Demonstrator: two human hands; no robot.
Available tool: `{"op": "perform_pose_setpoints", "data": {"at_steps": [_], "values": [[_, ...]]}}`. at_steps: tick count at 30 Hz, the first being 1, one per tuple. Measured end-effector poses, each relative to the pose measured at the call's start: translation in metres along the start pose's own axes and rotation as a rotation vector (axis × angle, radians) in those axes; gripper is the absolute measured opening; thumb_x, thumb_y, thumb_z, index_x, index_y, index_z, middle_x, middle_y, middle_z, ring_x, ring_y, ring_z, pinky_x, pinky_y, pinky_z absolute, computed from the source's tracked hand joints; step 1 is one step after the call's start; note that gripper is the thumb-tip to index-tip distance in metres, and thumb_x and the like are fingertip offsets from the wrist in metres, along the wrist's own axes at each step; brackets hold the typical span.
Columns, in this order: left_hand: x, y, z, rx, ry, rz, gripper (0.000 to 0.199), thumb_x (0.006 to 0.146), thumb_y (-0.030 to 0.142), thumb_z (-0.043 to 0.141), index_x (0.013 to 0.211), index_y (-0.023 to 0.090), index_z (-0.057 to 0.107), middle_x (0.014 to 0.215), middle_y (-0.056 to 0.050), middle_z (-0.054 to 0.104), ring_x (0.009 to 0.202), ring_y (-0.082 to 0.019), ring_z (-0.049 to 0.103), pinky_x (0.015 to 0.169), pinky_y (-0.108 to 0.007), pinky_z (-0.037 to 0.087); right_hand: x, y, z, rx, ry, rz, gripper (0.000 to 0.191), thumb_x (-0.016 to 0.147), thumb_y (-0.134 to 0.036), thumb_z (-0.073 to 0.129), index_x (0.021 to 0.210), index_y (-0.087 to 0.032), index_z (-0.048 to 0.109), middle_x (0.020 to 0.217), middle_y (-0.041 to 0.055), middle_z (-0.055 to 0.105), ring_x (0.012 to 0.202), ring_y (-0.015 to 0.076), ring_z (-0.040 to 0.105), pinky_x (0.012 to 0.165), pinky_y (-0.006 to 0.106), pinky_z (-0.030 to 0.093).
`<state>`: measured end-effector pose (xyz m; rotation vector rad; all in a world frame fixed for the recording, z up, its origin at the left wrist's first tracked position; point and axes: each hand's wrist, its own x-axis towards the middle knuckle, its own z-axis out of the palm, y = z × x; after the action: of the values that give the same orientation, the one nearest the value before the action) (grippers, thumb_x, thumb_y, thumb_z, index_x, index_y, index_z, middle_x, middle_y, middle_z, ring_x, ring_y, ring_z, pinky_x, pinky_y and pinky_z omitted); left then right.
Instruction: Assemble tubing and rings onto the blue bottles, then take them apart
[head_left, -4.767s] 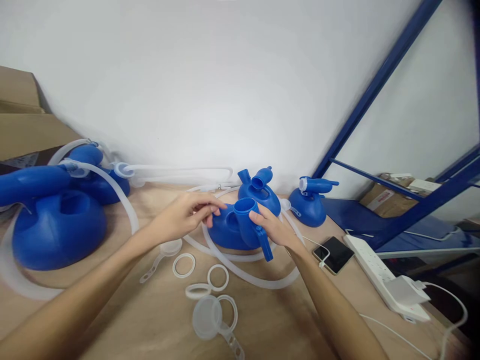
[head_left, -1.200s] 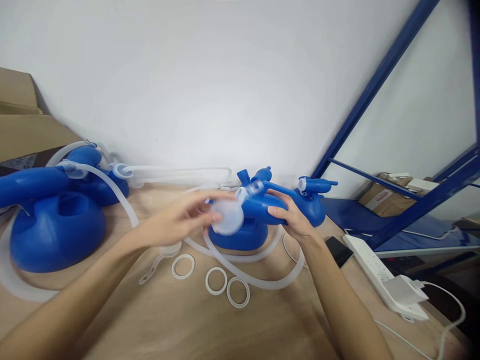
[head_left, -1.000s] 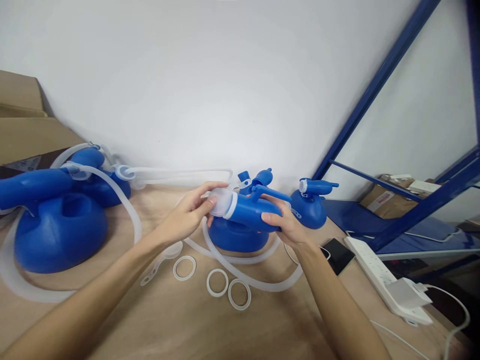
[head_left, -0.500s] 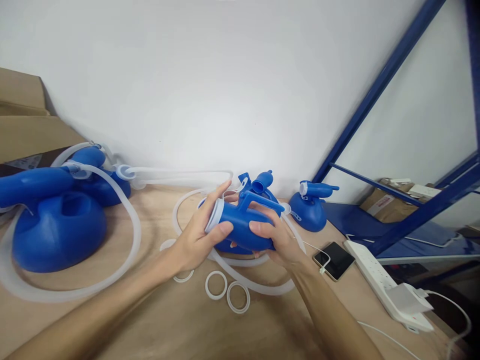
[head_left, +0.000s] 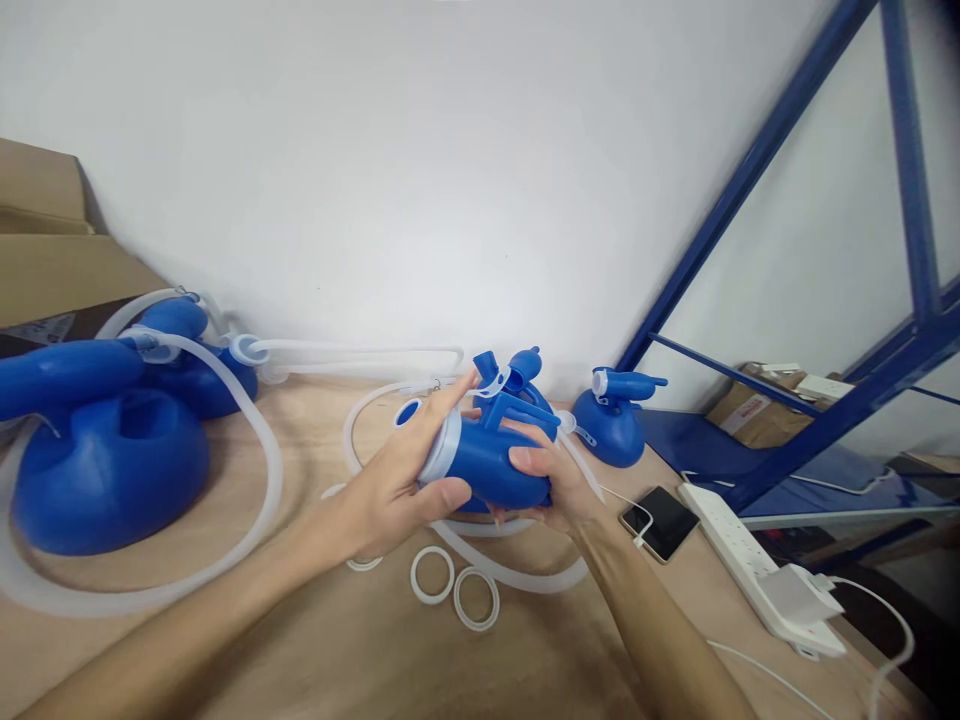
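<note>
My right hand (head_left: pixel 551 475) is wrapped round the right end of a blue plastic bottle with a handle (head_left: pixel 487 462), its thumb on the near side. The bottle lies sideways in the air, with its bar-like handle on top. A white ring (head_left: pixel 444 447) circles its left end. My left hand (head_left: pixel 409 465) is against this ring, its palm and thumb around it and its fingers stretched up behind. Just behind are another blue vessel (head_left: pixel 525 370) and a small blue-rimmed opening (head_left: pixel 407 412), both partly hidden by my hands and the bottle.
White rings (head_left: pixel 432 575) lie on the wooden table (head_left: pixel 315 640) in front. Domed blue vessels (head_left: pixel 112 470) with a clear hose (head_left: pixel 274 470) stand left, another blue vessel (head_left: pixel 611 425) right. A phone (head_left: pixel 660 522), a power strip (head_left: pixel 757 560) and a blue metal rack (head_left: pixel 735 200) are at the right.
My left hand has turned on the ring, its thumb now lower and its fingers straighter. The bottle sits slightly lower in view. My right hand keeps its hold.
</note>
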<state>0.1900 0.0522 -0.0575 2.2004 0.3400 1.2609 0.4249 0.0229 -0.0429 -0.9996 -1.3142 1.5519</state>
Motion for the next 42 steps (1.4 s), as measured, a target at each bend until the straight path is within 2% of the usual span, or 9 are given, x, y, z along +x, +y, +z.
{"op": "perform_pose_setpoints", "data": {"at_steps": [3,5,10,16,21,28,34,39,42], "values": [[0.001,0.009,-0.003,-0.209,-0.039,-0.228,0.078,0.098,0.075,0.043,0.163,0.032,0.040,0.170,-0.007,0.038,0.154,-0.042,0.036,0.127,-0.061,0.029,-0.004,-0.004,0.006,-0.207,0.017,-0.100,0.075,0.068,-0.050,0.089,0.136,-0.026,0.066,0.106,0.0086,0.076,0.071,0.0239,0.075,0.046,0.029,0.056],[0.002,0.014,0.002,-0.382,0.061,-0.309,0.079,0.099,0.077,0.030,0.161,0.029,0.043,0.169,-0.008,0.041,0.154,-0.041,0.036,0.126,-0.063,0.030,-0.005,-0.003,0.012,-0.283,0.006,-0.181,0.065,0.068,-0.050,0.091,0.127,-0.029,0.073,0.120,0.0086,0.074,0.095,0.0289,0.075,0.065,0.037,0.065],[0.003,0.026,0.017,-0.422,0.233,-0.218,0.094,0.091,0.082,0.041,0.167,0.029,0.028,0.172,-0.006,0.035,0.160,-0.042,0.022,0.128,-0.065,0.019,-0.004,0.007,0.020,-0.233,-0.021,-0.274,0.061,0.074,-0.055,0.087,0.129,-0.032,0.073,0.131,0.0062,0.073,0.122,0.0338,0.068,0.098,0.051,0.062],[-0.001,0.034,0.021,-0.509,0.267,-0.211,0.088,0.091,0.079,0.049,0.165,0.032,0.035,0.165,-0.008,0.047,0.157,-0.045,0.028,0.127,-0.067,0.019,-0.020,-0.003,0.030,-0.434,0.050,-0.398,0.064,0.075,-0.052,0.086,0.132,-0.027,0.071,0.132,0.0101,0.074,0.122,0.0362,0.070,0.097,0.051,0.063],[0.006,0.031,0.017,-0.657,0.265,-0.310,0.084,0.093,0.072,0.051,0.163,0.029,0.038,0.156,-0.013,0.055,0.142,-0.044,0.051,0.119,-0.064,0.037,-0.029,-0.021,0.049,-0.654,0.092,-0.541,0.048,0.080,-0.040,0.083,0.126,-0.028,0.073,0.131,0.0076,0.074,0.126,0.0356,0.068,0.105,0.051,0.059],[0.021,0.020,-0.008,-0.135,0.302,-0.308,0.054,0.093,0.049,0.067,0.139,0.022,0.064,0.135,-0.010,0.072,0.123,-0.032,0.067,0.111,-0.047,0.050,0.024,-0.022,0.026,-0.614,-0.013,-0.494,0.056,0.081,-0.057,0.081,0.128,-0.028,0.070,0.135,0.0080,0.071,0.130,0.0366,0.064,0.113,0.056,0.050],[0.028,0.015,-0.030,0.255,0.397,-0.236,0.031,0.098,0.039,0.061,0.118,0.022,0.076,0.120,-0.005,0.080,0.111,-0.027,0.073,0.096,-0.037,0.057,0.041,-0.018,0.023,-0.718,0.234,-0.667,0.083,0.077,-0.048,0.089,0.146,-0.028,0.047,0.143,0.0122,0.062,0.136,0.0312,0.058,0.113,0.052,0.047],[0.025,0.026,-0.020,0.350,0.285,-0.121,0.024,0.096,0.033,0.061,0.107,0.022,0.080,0.108,-0.005,0.083,0.098,-0.025,0.078,0.090,-0.036,0.060,0.031,-0.011,0.034,-0.804,0.207,-0.793,0.040,0.101,-0.047,0.063,0.135,-0.026,0.061,0.116,0.0066,0.070,0.106,0.0233,0.066,0.099,0.041,0.052],[0.022,0.031,-0.012,0.368,0.292,-0.072,0.021,0.096,0.029,0.060,0.101,0.021,0.078,0.101,-0.004,0.083,0.090,-0.022,0.078,0.085,-0.034,0.060,0.030,-0.007,0.036,-0.724,0.190,-0.782,0.038,0.106,-0.045,0.053,0.137,-0.026,0.062,0.089,0.0002,0.064,0.079,0.0168,0.061,0.081,0.032,0.052]]}}
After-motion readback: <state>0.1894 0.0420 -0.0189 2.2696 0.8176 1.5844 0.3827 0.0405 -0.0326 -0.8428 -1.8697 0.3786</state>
